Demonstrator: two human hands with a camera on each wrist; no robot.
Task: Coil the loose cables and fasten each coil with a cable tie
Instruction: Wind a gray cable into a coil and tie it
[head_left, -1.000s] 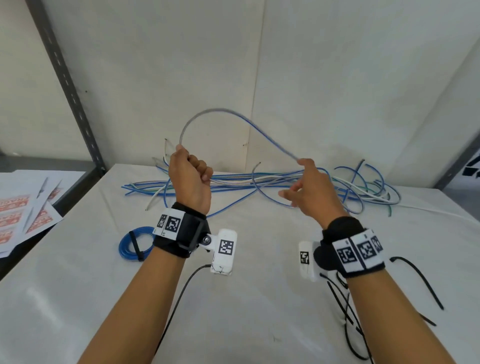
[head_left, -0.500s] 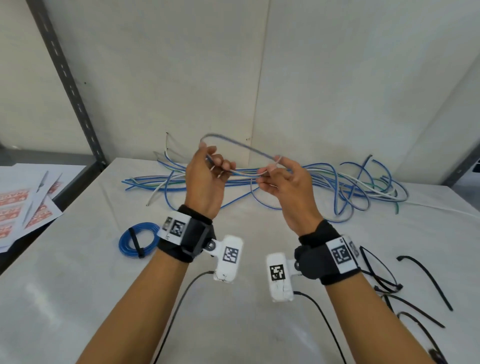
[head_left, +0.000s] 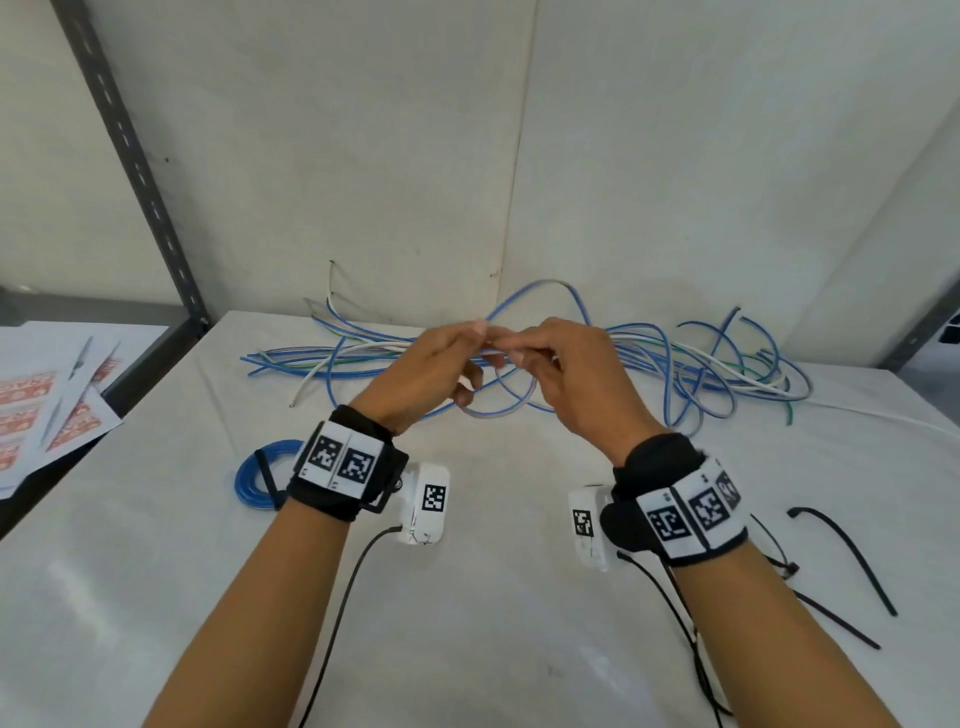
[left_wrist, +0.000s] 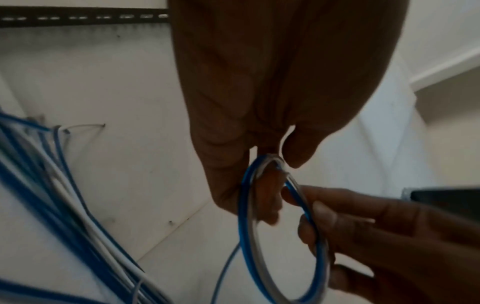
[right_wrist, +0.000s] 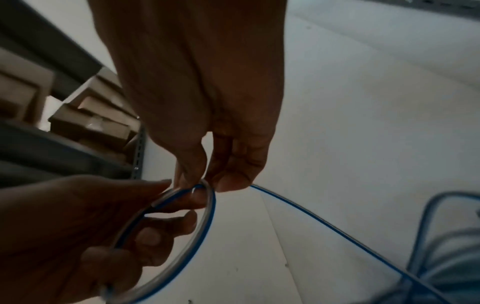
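While 1 blue coil (head_left: 265, 475) already lies tied on the white table (head_left: 130, 597) in the head view, the left hand (head_left: 423, 371) and right hand (head_left: 563, 371) pinch a new small loop (head_left: 498, 408) of blue-and-grey cable above it, with the loose cable pile (head_left: 675, 364) unsorted by the wall and black cable ties (head_left: 852, 558) waiting at the right beside a grey shelving post (head_left: 140, 171). In the left wrist view the loop (left_wrist: 280, 236) shows about 2 turns pinched by both hands' fingers (left_wrist: 306, 207), so most of this cable, judging by its trailing tail, is uncoiled. In the right wrist view the same loop (right_wrist: 187, 226) hangs between the pinching hands, and cardboard boxes (right_wrist: 91, 121) sit on shelves behind.
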